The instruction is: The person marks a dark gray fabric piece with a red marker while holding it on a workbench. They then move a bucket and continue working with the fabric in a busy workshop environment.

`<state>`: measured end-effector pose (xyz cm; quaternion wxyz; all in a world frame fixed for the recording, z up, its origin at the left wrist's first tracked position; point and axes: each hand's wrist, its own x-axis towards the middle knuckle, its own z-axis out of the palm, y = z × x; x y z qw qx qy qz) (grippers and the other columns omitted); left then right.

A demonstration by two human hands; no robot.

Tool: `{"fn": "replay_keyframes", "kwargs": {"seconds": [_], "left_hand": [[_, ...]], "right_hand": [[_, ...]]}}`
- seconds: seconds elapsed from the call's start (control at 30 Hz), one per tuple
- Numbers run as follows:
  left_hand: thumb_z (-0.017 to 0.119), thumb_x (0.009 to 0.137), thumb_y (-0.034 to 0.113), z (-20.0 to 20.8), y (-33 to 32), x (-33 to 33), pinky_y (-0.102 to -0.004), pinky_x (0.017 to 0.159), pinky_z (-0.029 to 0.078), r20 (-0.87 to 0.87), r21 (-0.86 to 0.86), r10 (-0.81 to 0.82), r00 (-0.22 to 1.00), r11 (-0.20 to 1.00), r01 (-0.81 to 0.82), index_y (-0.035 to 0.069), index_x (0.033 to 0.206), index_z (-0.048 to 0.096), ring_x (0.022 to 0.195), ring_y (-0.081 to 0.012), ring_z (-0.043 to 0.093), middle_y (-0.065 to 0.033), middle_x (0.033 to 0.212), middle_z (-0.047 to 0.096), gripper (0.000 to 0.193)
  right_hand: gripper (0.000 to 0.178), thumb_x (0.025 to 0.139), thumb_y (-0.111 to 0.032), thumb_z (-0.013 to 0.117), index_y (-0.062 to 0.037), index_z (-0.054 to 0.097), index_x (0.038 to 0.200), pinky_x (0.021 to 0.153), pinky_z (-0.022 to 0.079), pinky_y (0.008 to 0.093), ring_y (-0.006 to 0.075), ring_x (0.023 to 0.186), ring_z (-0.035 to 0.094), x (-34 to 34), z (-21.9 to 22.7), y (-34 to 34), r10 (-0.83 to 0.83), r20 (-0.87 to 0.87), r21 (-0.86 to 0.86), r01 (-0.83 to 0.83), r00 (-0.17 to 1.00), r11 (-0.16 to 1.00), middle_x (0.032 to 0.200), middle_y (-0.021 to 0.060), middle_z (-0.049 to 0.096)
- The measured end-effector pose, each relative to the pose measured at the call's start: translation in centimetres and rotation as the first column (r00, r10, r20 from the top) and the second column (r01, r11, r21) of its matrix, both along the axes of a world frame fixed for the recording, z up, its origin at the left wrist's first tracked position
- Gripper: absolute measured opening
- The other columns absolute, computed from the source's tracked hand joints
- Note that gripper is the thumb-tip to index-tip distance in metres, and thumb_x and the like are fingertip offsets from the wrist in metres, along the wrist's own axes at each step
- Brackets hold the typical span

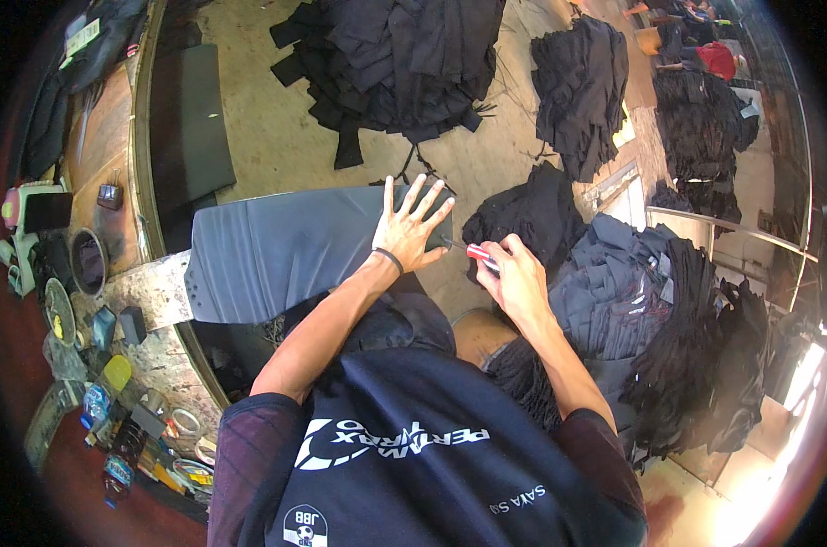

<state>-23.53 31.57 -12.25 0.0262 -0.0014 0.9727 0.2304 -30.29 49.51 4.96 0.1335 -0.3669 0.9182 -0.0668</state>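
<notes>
A long dark grey sheet [286,244] with creases at its left end lies across in front of me, over a pale board. My left hand [412,223] presses flat on the sheet's right end, fingers spread, holding nothing. Just right of it, my right hand [514,273] is closed round a red-handled tool [480,254] with a thin metal shaft, like a screwdriver or awl. Its shaft points left at the sheet's right edge, near my left thumb. Whether the tip touches the sheet I cannot tell.
Piles of black cut fabric pieces [404,55] lie on the floor ahead, with more stacks [614,283] to my right. At left, a worn wooden bench [172,365] carries bottles [120,465], tape rolls [186,421] and round tins [89,262]. Other people sit at the far right.
</notes>
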Motion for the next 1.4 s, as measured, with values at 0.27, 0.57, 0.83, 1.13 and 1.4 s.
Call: {"fn": "replay_keyframes", "kwargs": {"seconds": [0.27,0.57,0.83,1.13,1.4], "left_hand": [[0.068,0.091,0.071,0.1,0.0,0.0,-0.0799,0.128,0.001,-0.025,0.018,0.006,1.000,1.000,-0.006,0.032,0.171,0.038,0.168,-0.0356,0.014,-0.0063,0.182,0.023,0.094],[0.066,0.092,0.073,0.3,-0.1,-0.1,-0.0797,0.128,0.000,0.008,-0.003,-0.005,1.000,1.000,0.005,0.032,0.172,0.035,0.169,-0.0352,0.013,-0.0061,0.182,0.022,0.095],[0.067,0.092,0.072,0.1,-0.2,-0.1,-0.0782,0.129,0.000,0.012,0.016,-0.003,1.000,1.000,0.003,0.032,0.172,0.035,0.168,-0.0343,0.015,-0.0056,0.182,0.023,0.095],[0.067,0.091,0.073,-0.1,-0.2,-0.1,-0.0789,0.128,0.002,0.004,0.013,-0.002,1.000,1.000,0.002,0.033,0.171,0.035,0.169,-0.0344,0.014,-0.0054,0.182,0.022,0.096],[0.069,0.090,0.071,-0.6,0.0,-0.1,-0.0779,0.129,0.002,0.001,0.006,0.008,1.000,1.000,-0.008,0.033,0.171,0.037,0.169,-0.0331,0.013,-0.0041,0.182,0.022,0.095]], "right_hand": [[0.031,0.082,-0.010,0.084,-0.0079,0.079,0.113,0.075,0.060,0.0435,0.0320,0.085,0.071,-0.7,-0.2,-0.1,0.024,0.007,-0.017,-0.024,1.000,1.000,0.096,0.0128,0.064],[0.028,0.088,-0.012,0.073,-0.0096,0.077,0.116,0.084,0.058,0.0449,0.0292,0.109,0.062,-2.4,0.7,-1.1,0.377,-0.022,0.192,-0.367,0.926,0.910,0.113,0.0090,0.061],[0.026,0.091,-0.015,0.070,-0.0097,0.075,0.116,0.088,0.052,0.0425,0.0273,0.108,0.059,-3.3,1.2,-1.9,0.511,0.019,0.232,-0.501,0.859,0.834,0.110,0.0072,0.060],[0.021,0.091,-0.015,0.069,-0.0055,0.073,0.110,0.089,0.055,0.0425,0.0272,0.111,0.059,-3.9,1.4,-2.2,0.624,0.044,0.276,-0.610,0.780,0.743,0.115,0.0077,0.062],[0.021,0.097,-0.012,0.067,-0.0012,0.077,0.112,0.068,0.060,0.0441,0.0340,0.077,0.070,-5.4,-2.1,-2.0,0.465,0.132,0.130,-0.480,0.875,0.867,0.092,0.0155,0.070]]}}
